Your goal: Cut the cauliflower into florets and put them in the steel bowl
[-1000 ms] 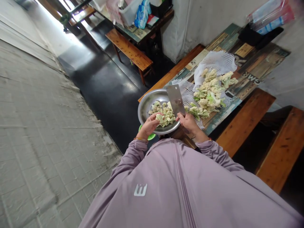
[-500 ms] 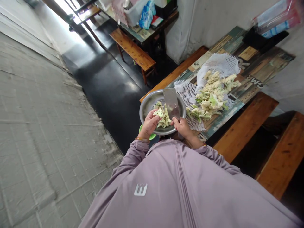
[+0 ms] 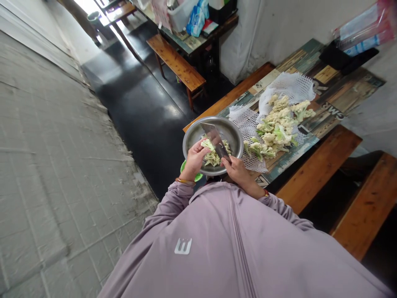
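Over a round steel basin (image 3: 237,142), my left hand (image 3: 194,159) pinches a pale green and white cauliflower floret (image 3: 207,144). My right hand (image 3: 237,169) is closed round the handle of a cleaver (image 3: 216,140), whose broad blade tilts toward the floret. Whether the edge touches the floret I cannot tell. Cut cauliflower pieces (image 3: 212,159) lie in the basin below both hands. To the right, a heap of cauliflower (image 3: 281,126) rests on white foam netting (image 3: 245,120) on the table.
The patterned wooden table (image 3: 333,93) has benches (image 3: 316,169) along its sides. Under the basin's left edge shows a bright green container (image 3: 198,177). A black holder with a plastic-wrapped pack (image 3: 361,31) stands at the far end. Another bench (image 3: 176,62) and a laden table are behind.
The cleaver has swung leftward and turned, its blade now slanting toward the floret instead of standing broadside. My left hand keeps its hold on the floret. The view has shifted slightly.
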Motion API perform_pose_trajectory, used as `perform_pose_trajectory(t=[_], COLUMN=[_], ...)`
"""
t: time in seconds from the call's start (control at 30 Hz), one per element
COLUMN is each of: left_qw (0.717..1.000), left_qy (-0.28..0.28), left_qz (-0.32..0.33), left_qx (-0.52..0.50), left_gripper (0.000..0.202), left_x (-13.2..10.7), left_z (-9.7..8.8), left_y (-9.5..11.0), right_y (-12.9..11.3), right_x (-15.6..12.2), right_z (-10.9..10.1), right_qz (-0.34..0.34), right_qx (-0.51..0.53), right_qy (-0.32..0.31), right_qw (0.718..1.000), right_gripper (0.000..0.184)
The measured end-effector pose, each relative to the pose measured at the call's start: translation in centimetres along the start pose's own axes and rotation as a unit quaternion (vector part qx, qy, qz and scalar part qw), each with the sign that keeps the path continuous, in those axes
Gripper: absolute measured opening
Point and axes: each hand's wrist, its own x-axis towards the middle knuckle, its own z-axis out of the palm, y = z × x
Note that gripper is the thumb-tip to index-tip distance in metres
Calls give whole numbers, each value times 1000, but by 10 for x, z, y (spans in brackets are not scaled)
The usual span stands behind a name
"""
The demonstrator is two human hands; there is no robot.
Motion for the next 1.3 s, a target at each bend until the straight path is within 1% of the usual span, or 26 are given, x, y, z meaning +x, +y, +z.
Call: perform_pose_trajectory(t=[0.13, 0.27, 0.5, 0.63, 0.73, 0.87, 1.0, 1.1, 1.2, 1.23, 1.3], left_qw=[1000, 998, 996, 995, 995, 997, 998, 997, 995, 993, 990], left_qy=[-1, 12, -11, -2, 7, -6, -6, -7, -13, -17, -18], left_qz=[7, 10, 22, 44, 45, 23, -7, -39, -72, -78, -85], left_qx=[23, 58, 89, 92, 90, 70, 65, 62, 72, 85, 108], left_gripper=[51, 54, 58, 57, 56, 56, 41, 39, 39, 39, 36], left_x=[-3, -5, -8, -9, -13, -17, -14, -9, -4, -2, 2], left_z=[-1, -1, 1, 5, 10, 14, 12, 10, 2, -2, -15], left_y=[2, 3, 3, 0, -2, -3, 0, -1, -6, -8, -13], right_y=[-4, -7, -6, -2, 0, 3, 4, 4, 9, 13, 22], right_x=[0, 3, 7, 9, 11, 11, 10, 9, 7, 6, 5], right_z=[0, 0, 4, 11, 15, 16, 15, 15, 13, 11, 6], right_qz=[7, 11, 16, 20, 42, 52, 45, 58, 83, 97, 133], right_qx=[4, 13, 26, 7, 5, 8, 8, 23, 44, 46, 39], right_qy=[-13, -25, -38, -22, -20, -18, -17, -16, -30, -28, -2], right_qw=[1000, 1000, 999, 1000, 999, 998, 999, 998, 995, 994, 990], right_gripper=[22, 22, 31, 38, 40, 39, 36, 29, 20, 20, 23])
